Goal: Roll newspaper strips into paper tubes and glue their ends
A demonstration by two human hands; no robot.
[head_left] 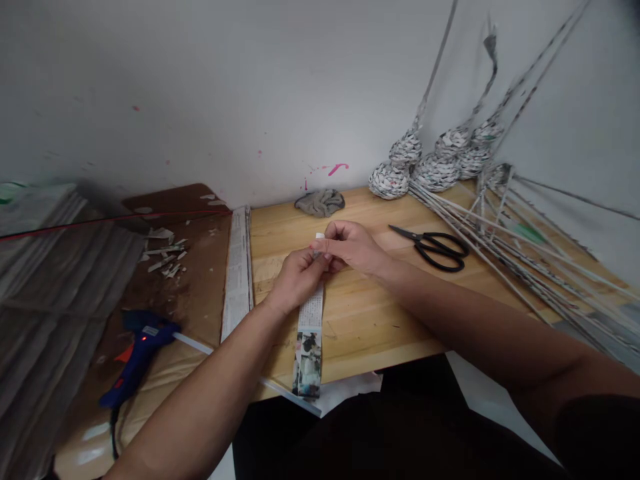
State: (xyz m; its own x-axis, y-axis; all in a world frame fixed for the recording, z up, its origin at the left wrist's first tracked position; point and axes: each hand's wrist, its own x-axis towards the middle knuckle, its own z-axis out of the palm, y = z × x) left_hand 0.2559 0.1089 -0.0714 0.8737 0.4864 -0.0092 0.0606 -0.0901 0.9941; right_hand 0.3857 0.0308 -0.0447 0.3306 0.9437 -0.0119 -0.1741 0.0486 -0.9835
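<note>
A narrow strip of printed newspaper runs from between my hands down to the front edge of the wooden table, with a coloured picture on its lower part. My left hand pinches the strip near its upper end. Against it, my right hand has its fingers closed on the same end, where a short white tip sticks up. The fingertips of both hands meet, and the paper between them is mostly hidden.
Black-handled scissors lie right of my hands. Woven paper gourd shapes and long paper rods fill the right. A grey cloth lies behind. Leftwards are stacked newspaper strips, a blue glue gun and paper scraps.
</note>
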